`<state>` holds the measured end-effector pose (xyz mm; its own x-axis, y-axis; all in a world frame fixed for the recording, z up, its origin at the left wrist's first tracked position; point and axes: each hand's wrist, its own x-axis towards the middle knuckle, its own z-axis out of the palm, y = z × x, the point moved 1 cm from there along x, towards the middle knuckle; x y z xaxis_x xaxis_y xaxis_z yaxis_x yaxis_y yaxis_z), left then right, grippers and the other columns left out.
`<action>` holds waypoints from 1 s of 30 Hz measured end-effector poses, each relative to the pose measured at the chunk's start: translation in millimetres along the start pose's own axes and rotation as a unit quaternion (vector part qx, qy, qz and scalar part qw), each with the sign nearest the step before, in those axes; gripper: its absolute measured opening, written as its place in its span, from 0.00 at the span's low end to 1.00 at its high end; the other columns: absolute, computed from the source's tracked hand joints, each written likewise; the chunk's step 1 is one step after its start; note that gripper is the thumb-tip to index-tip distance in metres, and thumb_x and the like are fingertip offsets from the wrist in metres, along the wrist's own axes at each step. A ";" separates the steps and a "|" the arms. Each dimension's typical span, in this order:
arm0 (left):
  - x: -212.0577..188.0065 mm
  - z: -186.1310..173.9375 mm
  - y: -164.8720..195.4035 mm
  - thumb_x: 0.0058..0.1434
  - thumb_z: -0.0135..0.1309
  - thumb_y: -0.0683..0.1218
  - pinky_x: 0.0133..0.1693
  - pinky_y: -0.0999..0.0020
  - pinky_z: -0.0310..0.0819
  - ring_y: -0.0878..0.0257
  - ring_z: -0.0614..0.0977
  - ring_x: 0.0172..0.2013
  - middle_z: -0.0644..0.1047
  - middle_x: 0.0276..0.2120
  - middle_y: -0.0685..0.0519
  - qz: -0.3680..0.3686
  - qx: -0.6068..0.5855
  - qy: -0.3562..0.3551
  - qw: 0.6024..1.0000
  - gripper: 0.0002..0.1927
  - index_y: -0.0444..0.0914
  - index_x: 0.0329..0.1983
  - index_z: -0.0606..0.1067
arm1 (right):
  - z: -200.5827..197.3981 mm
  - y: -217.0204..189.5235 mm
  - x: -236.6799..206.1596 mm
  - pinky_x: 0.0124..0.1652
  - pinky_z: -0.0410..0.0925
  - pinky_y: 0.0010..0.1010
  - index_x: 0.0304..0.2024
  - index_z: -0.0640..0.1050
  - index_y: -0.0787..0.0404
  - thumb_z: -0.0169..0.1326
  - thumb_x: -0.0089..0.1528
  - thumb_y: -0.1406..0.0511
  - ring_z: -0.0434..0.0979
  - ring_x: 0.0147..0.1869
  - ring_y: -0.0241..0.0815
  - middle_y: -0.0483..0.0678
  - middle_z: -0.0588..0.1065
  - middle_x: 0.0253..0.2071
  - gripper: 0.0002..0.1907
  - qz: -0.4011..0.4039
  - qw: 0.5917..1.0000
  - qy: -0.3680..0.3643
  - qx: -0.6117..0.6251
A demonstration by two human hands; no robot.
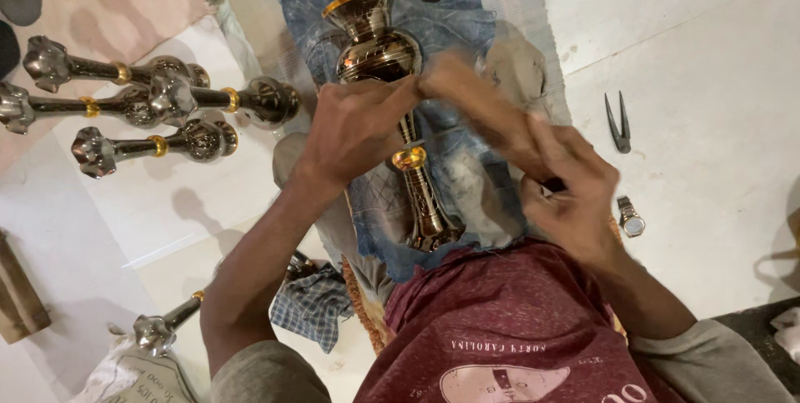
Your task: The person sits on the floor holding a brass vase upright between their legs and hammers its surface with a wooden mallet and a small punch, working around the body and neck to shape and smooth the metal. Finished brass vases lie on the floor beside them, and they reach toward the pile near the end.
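Note:
A dark polished metal stem [379, 45] with a gold rim and a gold ring lies on the blue denim [467, 178] over my lap, flared end pointing away. My left hand [350, 128] grips its middle, just below the bulb. My right hand [542, 165] is blurred beside the stem, fingers closed around a small dark tool that is mostly hidden. Its fingertips reach toward the bulb near my left hand.
Three similar metal stems [158, 107] lie on the white floor at left, another [162, 328] near my left elbow on a bag. Metal tweezers [618, 124] and a wristwatch [630, 218] lie at right. A checked cloth [312, 303] sits below my left forearm.

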<state>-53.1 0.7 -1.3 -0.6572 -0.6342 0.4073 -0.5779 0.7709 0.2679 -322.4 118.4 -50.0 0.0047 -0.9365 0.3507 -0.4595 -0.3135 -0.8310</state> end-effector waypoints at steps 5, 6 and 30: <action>-4.8 -1.9 0.9 0.62 0.53 0.34 0.32 0.64 0.81 0.61 0.85 0.32 0.84 0.39 0.49 -0.004 -0.014 0.044 0.999 0.15 0.37 0.52 0.76 | -0.4 -8.6 -0.3 0.31 0.68 0.22 0.73 0.68 0.57 0.54 0.51 0.77 0.74 0.39 0.35 0.52 0.74 0.45 0.44 -0.019 0.999 0.029 0.042; -7.5 -2.1 0.4 0.61 0.53 0.34 0.34 0.64 0.82 0.61 0.85 0.33 0.84 0.39 0.48 -0.005 -0.013 0.050 0.999 0.16 0.36 0.52 0.76 | -1.7 -7.2 -2.7 0.32 0.70 0.21 0.73 0.68 0.58 0.53 0.52 0.77 0.75 0.39 0.35 0.53 0.76 0.47 0.43 -0.016 1.000 0.001 0.017; -57.6 25.2 18.8 0.70 0.51 0.31 0.47 0.64 0.88 0.60 0.87 0.46 0.82 0.46 0.45 -0.261 -0.434 0.415 0.756 0.15 0.31 0.59 0.73 | 69.3 -39.3 -62.8 0.42 0.78 0.39 0.43 0.81 0.58 0.61 0.64 0.64 0.83 0.42 0.42 0.48 0.81 0.38 0.07 -0.343 0.888 -0.187 -0.242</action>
<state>-38.2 50.3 -41.8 0.2884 -0.8874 0.3596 0.1191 0.4058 0.9062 -243.2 178.6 -69.3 0.6840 -0.5657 0.4605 -0.5618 -0.8112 -0.1622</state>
